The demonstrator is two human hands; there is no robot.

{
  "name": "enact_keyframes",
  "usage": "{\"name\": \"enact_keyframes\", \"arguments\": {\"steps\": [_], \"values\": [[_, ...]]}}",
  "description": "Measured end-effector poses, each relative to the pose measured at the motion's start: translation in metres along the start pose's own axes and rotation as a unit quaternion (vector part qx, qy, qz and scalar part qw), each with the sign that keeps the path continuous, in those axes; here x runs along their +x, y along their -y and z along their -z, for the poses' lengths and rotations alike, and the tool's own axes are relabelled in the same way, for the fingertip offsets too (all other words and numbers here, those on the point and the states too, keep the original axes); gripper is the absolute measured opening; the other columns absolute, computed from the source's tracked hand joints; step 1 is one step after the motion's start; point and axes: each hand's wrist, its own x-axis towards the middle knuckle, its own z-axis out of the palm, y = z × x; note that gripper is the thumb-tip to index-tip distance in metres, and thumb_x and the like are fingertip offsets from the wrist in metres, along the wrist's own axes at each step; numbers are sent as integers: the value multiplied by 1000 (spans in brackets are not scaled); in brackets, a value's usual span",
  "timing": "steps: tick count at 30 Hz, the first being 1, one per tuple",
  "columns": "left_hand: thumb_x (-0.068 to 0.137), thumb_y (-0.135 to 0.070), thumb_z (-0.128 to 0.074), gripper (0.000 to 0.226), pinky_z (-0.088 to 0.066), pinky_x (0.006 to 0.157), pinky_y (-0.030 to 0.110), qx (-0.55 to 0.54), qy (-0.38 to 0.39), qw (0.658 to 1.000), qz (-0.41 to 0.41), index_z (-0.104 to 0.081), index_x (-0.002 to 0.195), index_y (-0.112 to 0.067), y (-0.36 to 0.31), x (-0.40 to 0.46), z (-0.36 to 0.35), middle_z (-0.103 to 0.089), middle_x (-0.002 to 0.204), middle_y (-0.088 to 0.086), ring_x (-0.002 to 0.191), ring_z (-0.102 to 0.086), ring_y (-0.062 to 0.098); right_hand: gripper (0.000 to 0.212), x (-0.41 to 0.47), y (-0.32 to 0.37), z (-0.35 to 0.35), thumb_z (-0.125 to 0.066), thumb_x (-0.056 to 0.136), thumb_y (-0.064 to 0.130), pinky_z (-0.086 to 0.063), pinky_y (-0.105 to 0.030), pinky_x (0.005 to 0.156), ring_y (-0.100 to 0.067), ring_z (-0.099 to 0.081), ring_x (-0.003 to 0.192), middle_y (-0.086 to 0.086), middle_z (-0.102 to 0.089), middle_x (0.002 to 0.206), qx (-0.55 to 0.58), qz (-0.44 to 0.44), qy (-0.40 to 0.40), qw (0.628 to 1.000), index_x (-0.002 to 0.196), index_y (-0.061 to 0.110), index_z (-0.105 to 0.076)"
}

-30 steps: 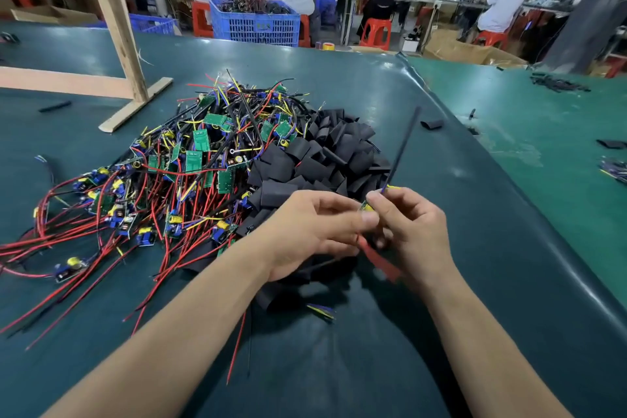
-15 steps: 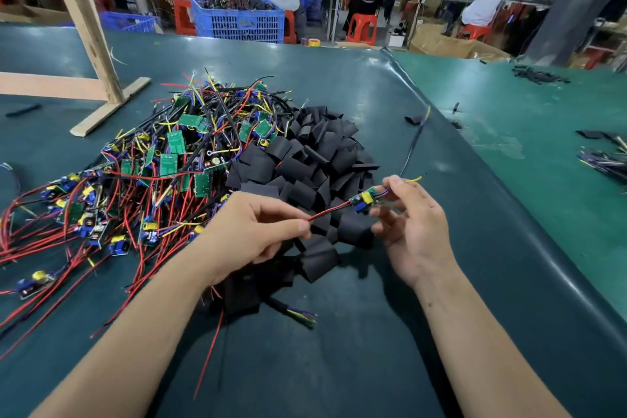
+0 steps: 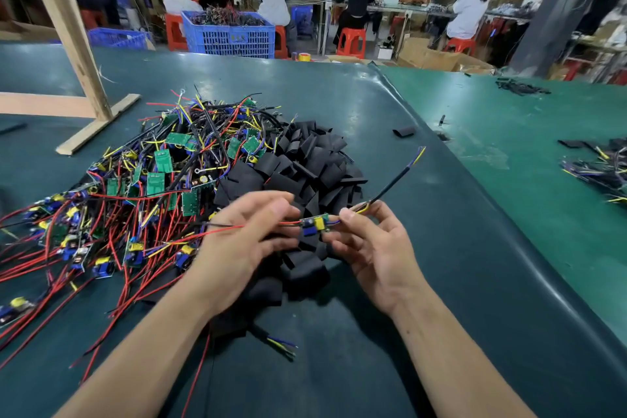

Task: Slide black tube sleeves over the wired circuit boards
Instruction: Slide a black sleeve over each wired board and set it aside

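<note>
Both hands working above sleeve pile (image 3: 305, 166). Left hand (image 3: 244, 241) pinching red and black leads of circuit board (image 3: 315, 225). Right hand (image 3: 373, 244) pinching blue and yellow wires at board's other end; black cable (image 3: 390, 185) rising beyond. Board hanging between hands, unsleeved. Heap of wired boards (image 3: 142, 187) lying left on green table (image 3: 424, 282).

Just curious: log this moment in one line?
hands: both hold small wired green circuit board | black tube sleeve: not on | pile: behind
</note>
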Motion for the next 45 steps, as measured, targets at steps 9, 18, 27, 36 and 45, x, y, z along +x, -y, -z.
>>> {"name": "enact_keyframes", "arguments": {"steps": [9,18,27,36,45], "values": [[82,-17,-71,7,-48,61,12,231,-13,967,-105,-73,79,-11,10,-7,-11,-73,69,-6,62,-65,2,10,-5,-11,-10,-75,78,11,-57,-28,65,-24,-72,76,-17,-73,88,7,6,62,998,82,10,-66],[81,-38,-66,33,-53,59,24,199,-37,975,-92,-74,79,-6,6,-4,-4,-71,67,5,57,-65,15,22,-4,-8,-6,-67,81,33,-52,-24,48,-22,-66,53,-12,-70,67,-170,91,-4,981,74,14,-74],[81,-41,-75,28,-52,65,24,45,-17,998,-39,-79,92,-15,4,0,-1,-71,83,7,69,-64,19,28,-4,-9,-5,-62,90,32,-49,-24,46,-22,-65,55,-17,-71,73,-132,122,8,984,80,10,-77],[69,-43,-76,27,-54,73,23,96,-31,995,-27,-81,88,-24,6,1,2,-74,83,0,72,-65,13,35,-5,-6,-2,-52,101,19,-49,-24,45,-22,-65,55,-18,-72,74,-163,116,-10,980,76,10,-75],[77,-20,-69,25,-53,63,23,-37,-36,998,-38,-75,98,-9,2,4,0,-70,78,12,61,-61,15,22,-5,-6,0,-65,92,21,-52,-25,48,-20,-66,57,-12,-72,73,-160,126,-37,978,75,15,-76]]}}
